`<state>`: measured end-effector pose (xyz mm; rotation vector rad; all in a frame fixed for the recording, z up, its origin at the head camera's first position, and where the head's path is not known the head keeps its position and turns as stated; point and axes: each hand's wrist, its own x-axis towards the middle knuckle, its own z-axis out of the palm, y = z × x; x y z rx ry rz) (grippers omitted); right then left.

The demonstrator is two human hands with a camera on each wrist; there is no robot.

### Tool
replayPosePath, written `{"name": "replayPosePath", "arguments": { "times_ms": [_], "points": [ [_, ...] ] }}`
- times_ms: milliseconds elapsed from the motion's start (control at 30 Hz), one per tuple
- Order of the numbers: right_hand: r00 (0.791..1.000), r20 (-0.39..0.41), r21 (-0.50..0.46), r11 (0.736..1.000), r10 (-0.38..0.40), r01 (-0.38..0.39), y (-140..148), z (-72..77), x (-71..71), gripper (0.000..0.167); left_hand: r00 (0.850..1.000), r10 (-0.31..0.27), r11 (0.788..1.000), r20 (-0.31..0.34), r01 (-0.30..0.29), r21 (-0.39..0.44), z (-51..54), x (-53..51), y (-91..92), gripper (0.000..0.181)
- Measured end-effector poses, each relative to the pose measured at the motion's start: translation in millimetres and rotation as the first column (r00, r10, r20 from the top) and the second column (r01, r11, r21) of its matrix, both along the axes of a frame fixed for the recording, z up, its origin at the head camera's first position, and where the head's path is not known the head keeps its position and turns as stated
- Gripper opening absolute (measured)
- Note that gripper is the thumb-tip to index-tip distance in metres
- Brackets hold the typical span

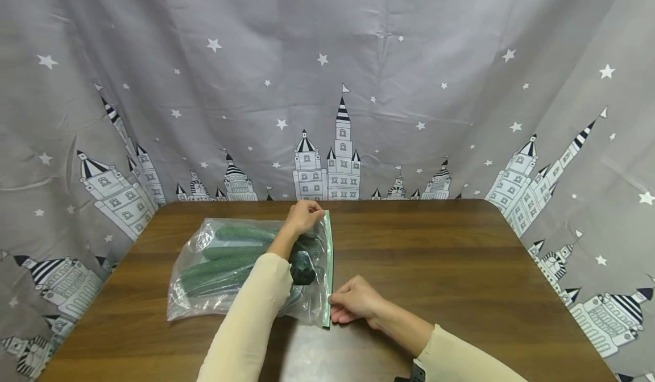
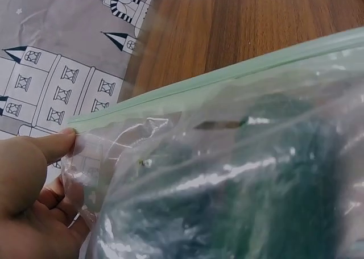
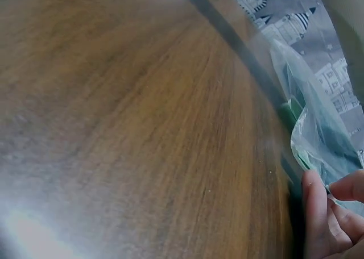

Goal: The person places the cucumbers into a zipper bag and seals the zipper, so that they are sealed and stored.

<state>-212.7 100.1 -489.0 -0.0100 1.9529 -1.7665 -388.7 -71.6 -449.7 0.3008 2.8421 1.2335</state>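
Observation:
A clear zip bag [image 1: 184, 308] lies on the table with its green zip strip [image 1: 329, 262] on the right side. Inside are several long green vegetables [image 1: 220, 274] that look like cucumbers. My left hand [image 1: 304, 216] pinches the far end of the strip; in the left wrist view its thumb and fingers hold the bag's corner. At the near end, my right hand [image 1: 355, 300] grips the strip between thumb and fingers, also seen in the right wrist view. My left forearm crosses over the bag and hides part of the vegetables.
The brown wooden table [image 1: 435, 257] extends to the right of the bag. A grey curtain [image 1: 409, 86] printed with stars and castles hangs behind the table and along its sides.

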Motion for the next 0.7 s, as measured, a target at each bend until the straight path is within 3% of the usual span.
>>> {"name": "replayPosePath", "arguments": {
  "times_ms": [700],
  "points": [
    [0.999, 0.031, -0.015, 0.999, 0.032, -0.032, 12.1, -0.4, 10.6, 0.014, 0.996, 0.081, 0.997, -0.033, -0.081, -0.011, -6.3, -6.4, 4.2, 0.016]
  ]
}}
